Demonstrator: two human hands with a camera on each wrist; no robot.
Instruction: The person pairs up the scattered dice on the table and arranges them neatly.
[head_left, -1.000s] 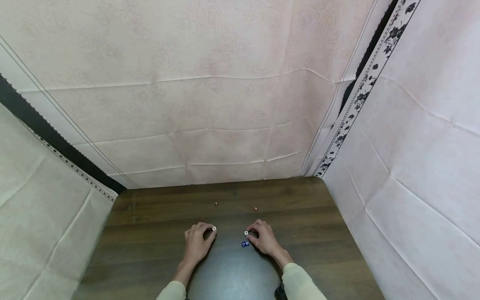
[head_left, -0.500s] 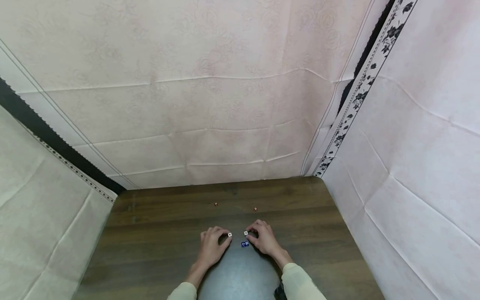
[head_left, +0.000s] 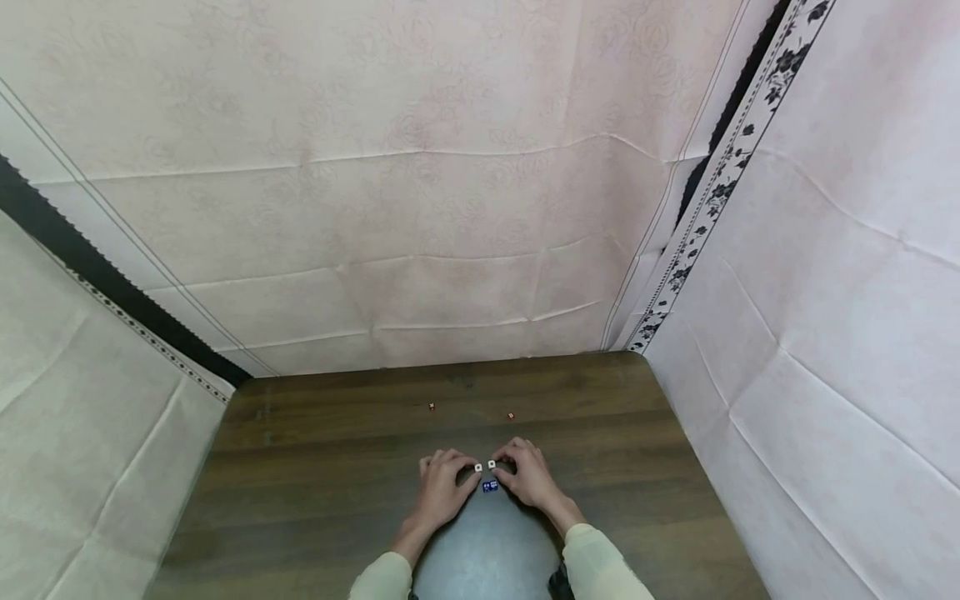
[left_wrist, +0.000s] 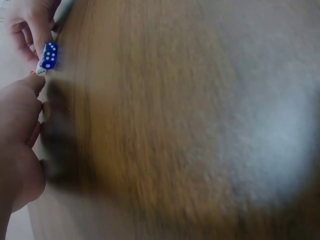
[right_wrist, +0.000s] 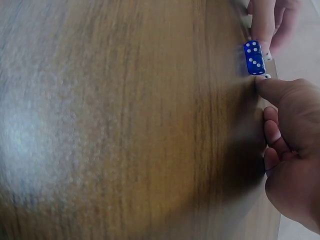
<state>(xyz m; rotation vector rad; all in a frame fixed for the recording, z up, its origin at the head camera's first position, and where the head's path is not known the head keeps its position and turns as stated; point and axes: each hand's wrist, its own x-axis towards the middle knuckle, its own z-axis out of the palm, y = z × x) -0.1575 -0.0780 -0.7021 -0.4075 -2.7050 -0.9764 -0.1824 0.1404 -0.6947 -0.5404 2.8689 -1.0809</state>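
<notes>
Between thumb and fingertips my left hand point(head_left: 442, 486) pinches a white die point(head_left: 477, 468). My right hand point(head_left: 528, 477) pinches a second white die point(head_left: 492, 464), a small gap to the right of the first. Two blue dice point(head_left: 490, 486) sit side by side just nearer to me than the white ones. In the right wrist view the blue dice point(right_wrist: 254, 57) show white pips and stand in a row, close by the right thumb. The left wrist view has these blue dice point(left_wrist: 49, 55) beyond the left fingertips, partly covering a white die point(left_wrist: 41, 70).
Two small orange-red dice, one on the left point(head_left: 432, 407) and one on the right point(head_left: 511, 416), lie farther back on the wooden table point(head_left: 315, 467). Pale cloth point(head_left: 450, 208) hangs behind the table's far edge and along both sides.
My left hand has slid to the right with its white die, closing most of the distance to the other white die. The right hand and the blue dice have stayed put.
</notes>
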